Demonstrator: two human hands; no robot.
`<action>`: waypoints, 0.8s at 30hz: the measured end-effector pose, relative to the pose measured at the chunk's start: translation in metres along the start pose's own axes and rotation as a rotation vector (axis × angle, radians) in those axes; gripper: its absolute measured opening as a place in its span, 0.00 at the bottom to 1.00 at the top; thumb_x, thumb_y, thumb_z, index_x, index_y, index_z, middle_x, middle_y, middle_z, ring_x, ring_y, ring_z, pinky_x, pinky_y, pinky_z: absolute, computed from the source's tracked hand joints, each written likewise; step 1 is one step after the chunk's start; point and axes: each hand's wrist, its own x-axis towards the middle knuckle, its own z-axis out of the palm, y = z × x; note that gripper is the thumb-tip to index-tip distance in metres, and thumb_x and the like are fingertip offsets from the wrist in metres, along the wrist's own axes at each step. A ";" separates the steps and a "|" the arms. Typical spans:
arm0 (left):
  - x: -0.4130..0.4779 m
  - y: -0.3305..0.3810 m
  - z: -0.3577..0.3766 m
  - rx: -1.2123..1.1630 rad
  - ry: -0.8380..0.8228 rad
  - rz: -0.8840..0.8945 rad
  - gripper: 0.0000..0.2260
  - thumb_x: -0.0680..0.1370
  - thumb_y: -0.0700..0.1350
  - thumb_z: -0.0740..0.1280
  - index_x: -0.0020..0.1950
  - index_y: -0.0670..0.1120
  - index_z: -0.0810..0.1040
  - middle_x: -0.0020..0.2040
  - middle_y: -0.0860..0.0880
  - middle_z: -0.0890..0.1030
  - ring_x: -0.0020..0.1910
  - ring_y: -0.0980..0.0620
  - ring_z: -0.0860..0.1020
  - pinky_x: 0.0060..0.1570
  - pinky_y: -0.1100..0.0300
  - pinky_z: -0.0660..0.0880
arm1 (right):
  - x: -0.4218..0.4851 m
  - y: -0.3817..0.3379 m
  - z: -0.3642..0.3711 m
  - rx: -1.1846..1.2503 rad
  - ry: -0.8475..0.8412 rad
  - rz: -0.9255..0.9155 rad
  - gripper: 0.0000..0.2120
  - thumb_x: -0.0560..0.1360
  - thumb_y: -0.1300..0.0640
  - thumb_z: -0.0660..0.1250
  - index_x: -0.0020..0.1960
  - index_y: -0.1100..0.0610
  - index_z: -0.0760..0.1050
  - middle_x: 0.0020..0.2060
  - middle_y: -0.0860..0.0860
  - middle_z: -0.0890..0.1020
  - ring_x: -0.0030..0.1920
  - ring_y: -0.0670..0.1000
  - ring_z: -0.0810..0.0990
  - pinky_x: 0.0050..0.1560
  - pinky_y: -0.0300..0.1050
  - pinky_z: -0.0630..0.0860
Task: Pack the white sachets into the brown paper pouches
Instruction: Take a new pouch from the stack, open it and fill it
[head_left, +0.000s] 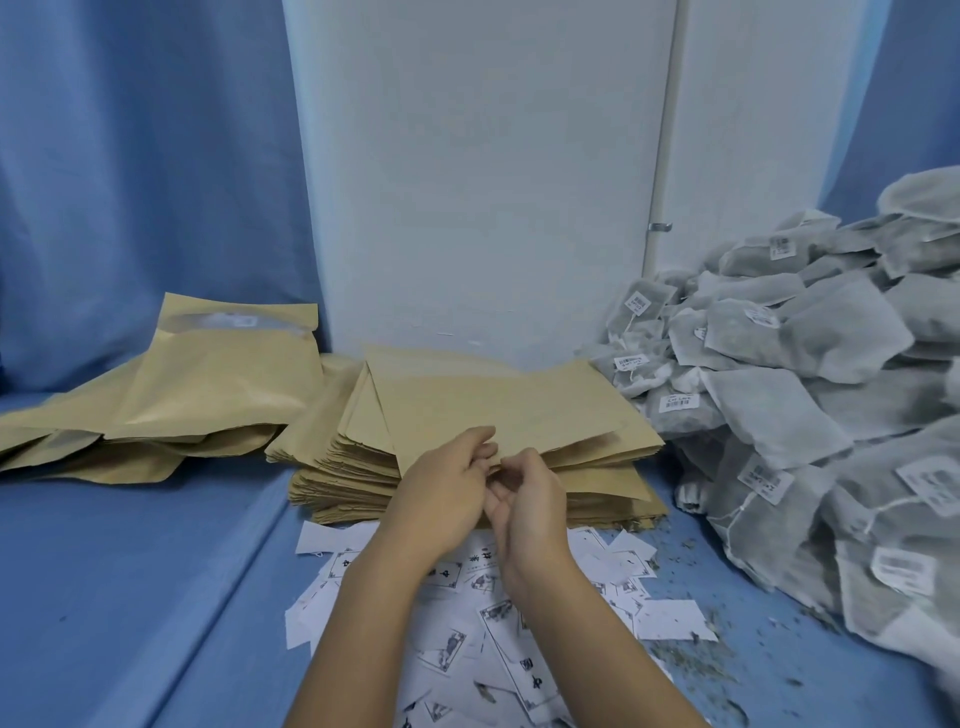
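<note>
nearest, a scatter of small white printed paper slips (457, 654) lies on the blue cloth surface (130, 597), with dark loose crumbs (691, 652) to its right. above the slips the left hand (441, 493) and right hand (527, 499) meet, fingers curled, both pinching the near edge of the top flat brown paper pouch (498, 405). that pouch lies skewed on a tall stack of flat brown paper pouches (348, 473). just beside the stack, to the right, rises a big heap of white mesh sachets with barcode tags (789, 364). farther left lie bulging brown pouches (208, 400), before a blue curtain (130, 182). behind stands a white wall panel (467, 182)
</note>
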 end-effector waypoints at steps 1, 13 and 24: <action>-0.001 0.000 0.000 0.038 0.020 0.021 0.18 0.82 0.40 0.56 0.71 0.51 0.69 0.64 0.53 0.77 0.63 0.55 0.73 0.60 0.65 0.67 | 0.000 0.000 0.000 -0.027 0.004 0.001 0.13 0.75 0.69 0.55 0.33 0.60 0.67 0.29 0.53 0.74 0.34 0.49 0.77 0.35 0.38 0.79; -0.007 0.007 0.003 0.486 0.133 0.236 0.12 0.77 0.42 0.58 0.56 0.52 0.78 0.50 0.50 0.82 0.49 0.46 0.78 0.47 0.51 0.72 | 0.000 -0.005 0.001 -0.208 0.128 -0.010 0.12 0.74 0.73 0.61 0.38 0.59 0.66 0.25 0.51 0.65 0.24 0.46 0.66 0.26 0.35 0.73; -0.011 0.014 0.002 0.469 0.348 0.312 0.17 0.73 0.35 0.63 0.58 0.51 0.79 0.54 0.53 0.81 0.51 0.47 0.78 0.45 0.56 0.70 | -0.002 -0.013 0.002 -0.122 0.123 0.042 0.05 0.77 0.68 0.62 0.46 0.63 0.75 0.31 0.55 0.78 0.29 0.49 0.77 0.30 0.39 0.79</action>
